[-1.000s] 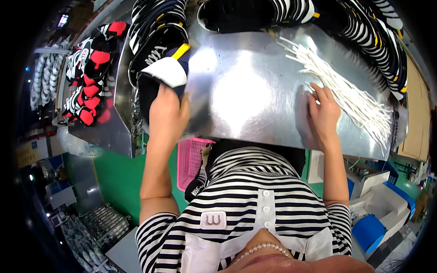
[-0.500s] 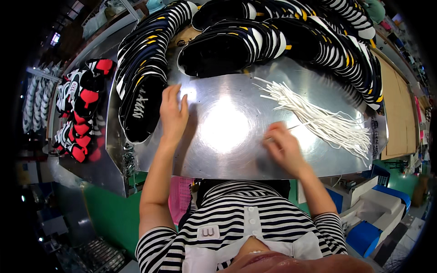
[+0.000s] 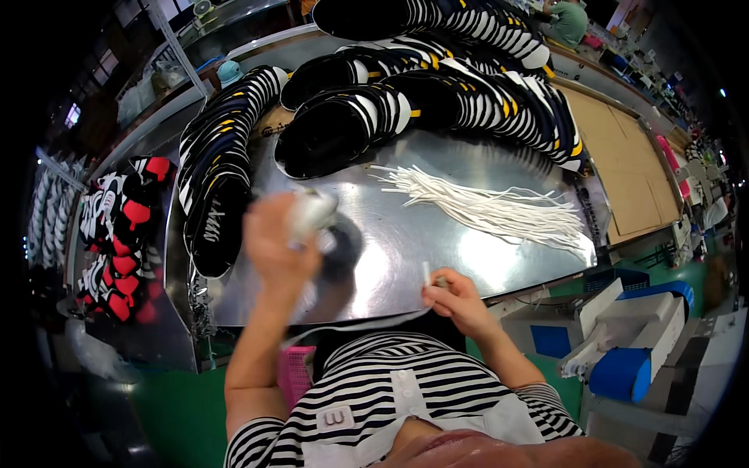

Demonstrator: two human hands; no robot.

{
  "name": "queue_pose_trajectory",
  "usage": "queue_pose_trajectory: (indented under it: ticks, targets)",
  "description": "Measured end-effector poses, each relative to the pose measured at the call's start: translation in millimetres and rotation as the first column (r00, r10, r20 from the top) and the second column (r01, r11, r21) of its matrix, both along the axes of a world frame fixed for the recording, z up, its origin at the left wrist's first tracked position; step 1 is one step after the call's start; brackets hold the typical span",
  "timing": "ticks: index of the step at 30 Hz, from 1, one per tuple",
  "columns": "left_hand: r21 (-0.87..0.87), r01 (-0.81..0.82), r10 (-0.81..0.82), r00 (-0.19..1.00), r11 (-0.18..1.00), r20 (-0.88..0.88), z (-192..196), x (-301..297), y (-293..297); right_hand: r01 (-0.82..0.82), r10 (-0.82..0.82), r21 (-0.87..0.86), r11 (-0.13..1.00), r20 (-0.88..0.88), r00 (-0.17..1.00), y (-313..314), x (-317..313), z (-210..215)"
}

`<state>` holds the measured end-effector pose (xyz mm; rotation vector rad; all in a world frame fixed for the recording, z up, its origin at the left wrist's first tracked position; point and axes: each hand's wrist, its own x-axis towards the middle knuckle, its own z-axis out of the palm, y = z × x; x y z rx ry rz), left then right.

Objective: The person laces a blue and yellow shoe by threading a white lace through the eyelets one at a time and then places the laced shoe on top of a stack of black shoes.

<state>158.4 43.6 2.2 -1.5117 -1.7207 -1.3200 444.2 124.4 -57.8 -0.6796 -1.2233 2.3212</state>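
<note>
Bright overhead glare on metal table (image 3: 499, 257); left hand (image 3: 273, 242) motion-blurred, fisheye edges dark.

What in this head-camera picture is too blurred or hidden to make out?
- Left hand: motion-blurred; the pale thing it grips is unreadable.
- Right hand: pinches a white lace; the fingers hide the grip.
- Black shoe uppers: overlapping stacks hide lower pieces.
- Far workbenches: too small, bent by rim.
</note>
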Motion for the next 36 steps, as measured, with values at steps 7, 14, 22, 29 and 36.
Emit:
queue_pose_trajectory:
  ticks: [7, 14, 22, 29, 36]
  targets:
    - [-0.493, 0.221, -0.189, 0.975, 0.841, 0.115, -65, 92, 5, -0.109, 0.106, -0.039, 0.993, -0.08, 0.991, -16, -21, 26]
    - [-0.784, -0.011, -0.122, 0.986, 0.621, -0.111, -41, -26, 0, -0.122, 0.113, -0.109, 0.987, -0.081, 0.99, -7, -76, -25]
    - [-0.284, 0.907, 0.515, 0.091, 0.31, 0.852, -86, -44, 12, 0.082, -0.114, 0.232, 0.969, 0.128, 0.985, 7, -118, -58]
    - [0.1, 0.875, 0.223, -0.229, 0.473, 0.947, -71, 3, 27, 0.186, -0.203, 0.232, 0.955, 0.049, 0.978, 28, -117, -28]
    - [0.105, 0.683, -0.001, -0.15, 0.723, 0.989, -64, 33, 0, 0.026, -0.057, 0.221, 0.975, 0.138, 0.989, 12, -109, -15]
